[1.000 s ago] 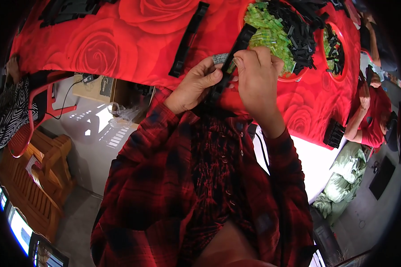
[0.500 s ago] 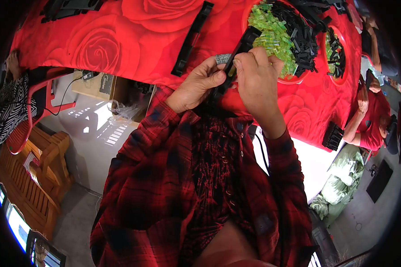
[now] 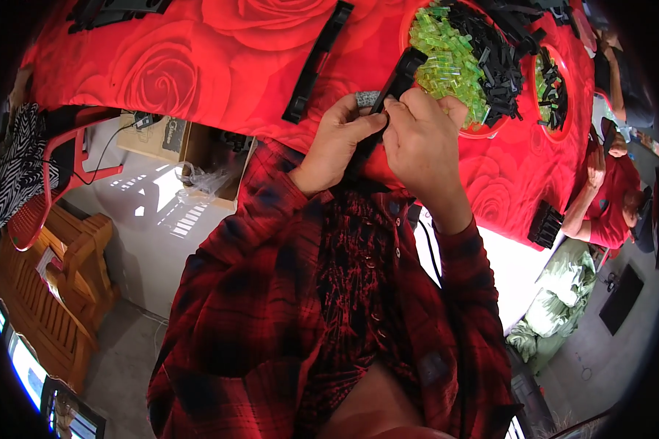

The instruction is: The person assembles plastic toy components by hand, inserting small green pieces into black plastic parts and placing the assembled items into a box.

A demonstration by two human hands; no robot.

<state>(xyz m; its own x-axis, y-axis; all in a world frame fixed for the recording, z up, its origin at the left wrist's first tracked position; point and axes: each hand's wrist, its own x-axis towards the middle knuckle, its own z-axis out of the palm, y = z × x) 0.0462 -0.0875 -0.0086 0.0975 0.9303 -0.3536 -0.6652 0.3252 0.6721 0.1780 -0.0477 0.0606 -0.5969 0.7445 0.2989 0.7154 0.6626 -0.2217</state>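
Both my hands are closed on one long black plastic strip (image 3: 406, 72), which slants over the near edge of the table. My left hand (image 3: 338, 144) grips its left side, the thumb laid across it; a grey wrap shows at a finger. My right hand (image 3: 423, 139) presses its thumb and fingertips on the strip's middle. Whether a small piece is pinched there is hidden. A second black strip (image 3: 318, 61) lies apart on the cloth, left of the held one. Beyond my right hand, a red basin (image 3: 407, 22) holds small yellow-green clear pieces (image 3: 447, 66) and small black pieces (image 3: 499, 80).
A red rose-patterned cloth (image 3: 161, 73) covers the table. Another basin (image 3: 566, 110) of mixed pieces stands at the right. More black strips (image 3: 117, 13) lie at the far left. At right, a person in red (image 3: 613, 212) sits near a black part (image 3: 545, 224). A cardboard box (image 3: 157, 139) is below.
My left hand has shifted slightly right and up along the strip, its thumb now reaching across it. My right hand has closed in nearer to it. The strip has barely moved.
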